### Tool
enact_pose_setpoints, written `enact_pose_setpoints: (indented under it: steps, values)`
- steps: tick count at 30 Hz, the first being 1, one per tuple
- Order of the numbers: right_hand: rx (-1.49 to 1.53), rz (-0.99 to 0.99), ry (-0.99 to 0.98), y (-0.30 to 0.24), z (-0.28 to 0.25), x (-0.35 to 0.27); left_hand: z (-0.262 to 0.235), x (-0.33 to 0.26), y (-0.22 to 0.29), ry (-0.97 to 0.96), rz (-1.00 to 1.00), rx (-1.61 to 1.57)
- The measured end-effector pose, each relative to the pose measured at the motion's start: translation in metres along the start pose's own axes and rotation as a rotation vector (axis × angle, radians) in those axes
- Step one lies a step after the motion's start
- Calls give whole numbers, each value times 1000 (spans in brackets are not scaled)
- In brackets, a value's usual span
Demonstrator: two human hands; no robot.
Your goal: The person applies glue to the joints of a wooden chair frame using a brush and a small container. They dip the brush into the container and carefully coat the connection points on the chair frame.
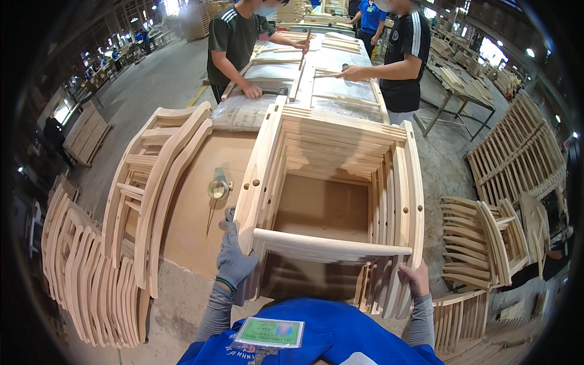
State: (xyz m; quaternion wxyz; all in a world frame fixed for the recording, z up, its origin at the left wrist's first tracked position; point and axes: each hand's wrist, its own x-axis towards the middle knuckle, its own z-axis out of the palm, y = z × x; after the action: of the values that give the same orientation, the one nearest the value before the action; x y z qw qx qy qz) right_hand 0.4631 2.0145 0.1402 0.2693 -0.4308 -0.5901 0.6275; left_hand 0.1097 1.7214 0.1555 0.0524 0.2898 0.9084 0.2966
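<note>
Pale wood fills the space between the two hands: a stack of wooden frames, its side rails running forward from the grip and its rounded near crossbar spanning from one side to the other. On its left, the person's left hand, in a grey glove, lies against the outer edge of the rail; part of it is hidden, so one cannot tell how tightly it closes. The right hand, bare, is clamped on the near end of the right rail.

Under the stack, a brown board extends to the left of the gloved hand. On it, just ahead of that hand, sits a small round yellowish item of unclear kind, and farther left lie curved wooden frames. More curved pieces stand in a row, well apart on the far left. Out to the right of the bare hand are other slatted frames. Ahead of both hands, two co-workers face each other across a bench bearing wooden strips.
</note>
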Motion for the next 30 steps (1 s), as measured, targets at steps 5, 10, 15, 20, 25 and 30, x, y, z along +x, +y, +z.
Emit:
enact_pose_setpoints:
  steps: [5,10,15,20,25,30]
  values:
    - [-6,10,2,-1,0,0,0,0,0,6,10,0]
    - [-7,9,0,2,-1,0,-1,1,3,-10,-28,-1]
    - [12,36,-1,2,-2,0,1,-1,0,29,17,0]
    - [29,11,-9,7,-3,1,1,0,0,25,8,21]
    - [2,14,-6,6,-3,1,3,0,-3,28,12,27]
    - [-7,31,-4,10,-6,2,3,-1,-4,17,-12,22]
